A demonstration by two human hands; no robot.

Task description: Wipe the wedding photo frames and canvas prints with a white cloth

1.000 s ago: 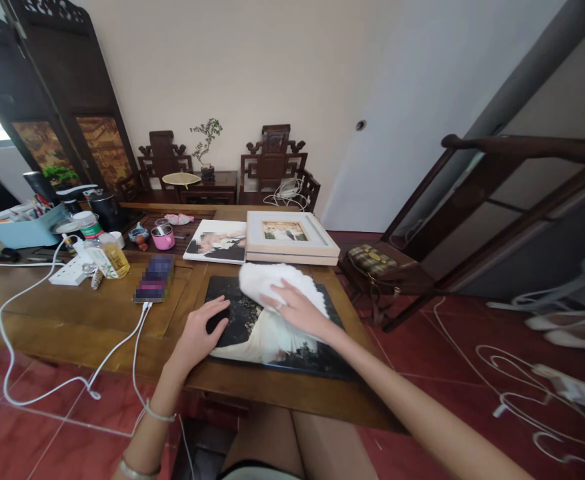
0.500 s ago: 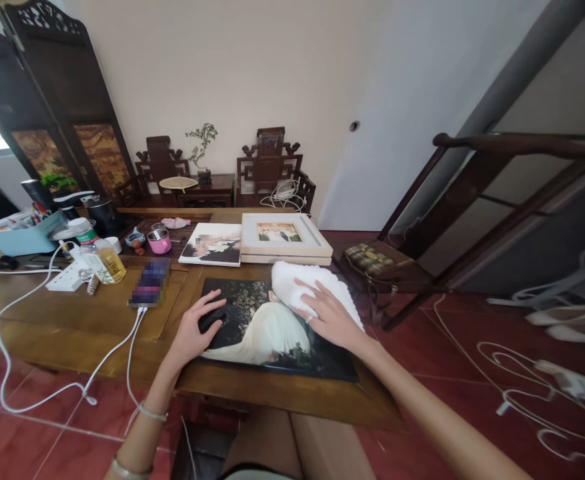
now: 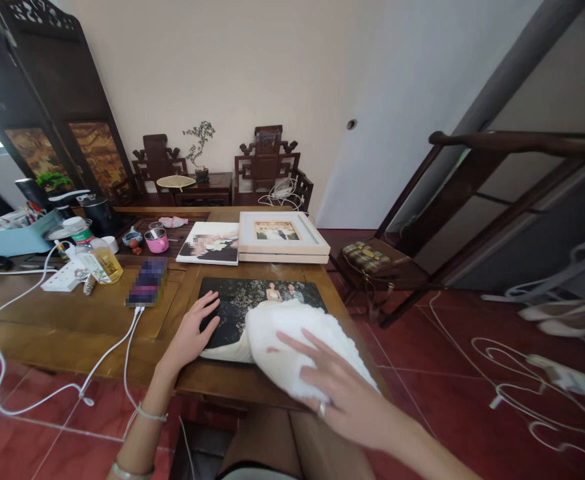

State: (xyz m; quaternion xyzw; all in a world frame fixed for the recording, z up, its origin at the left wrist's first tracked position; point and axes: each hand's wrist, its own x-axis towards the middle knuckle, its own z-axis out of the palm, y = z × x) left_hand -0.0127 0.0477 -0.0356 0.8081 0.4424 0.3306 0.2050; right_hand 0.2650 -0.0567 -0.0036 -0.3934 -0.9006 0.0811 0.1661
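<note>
A large dark photo print (image 3: 252,300) lies flat on the wooden table (image 3: 72,313) in front of me. My left hand (image 3: 192,333) rests on the print's left edge with its fingers spread flat, holding nothing. My right hand (image 3: 342,393) presses a white cloth (image 3: 292,340) onto the near right corner of the print, fingers stretched out over the cloth. The cloth covers the lower right part of the picture.
Beyond the print lie a smaller photo print (image 3: 209,243) and a stack of white frames (image 3: 282,237). To the left are a phone (image 3: 147,283) on a white cable, a power strip (image 3: 62,277), bottles, a pink cup (image 3: 156,240) and a blue bin (image 3: 15,237). A stool (image 3: 372,260) stands at right.
My right hand has dragged the white cloth from the print's far right area down to its near right corner, uncovering the top of the picture. My left hand stayed on the left edge.
</note>
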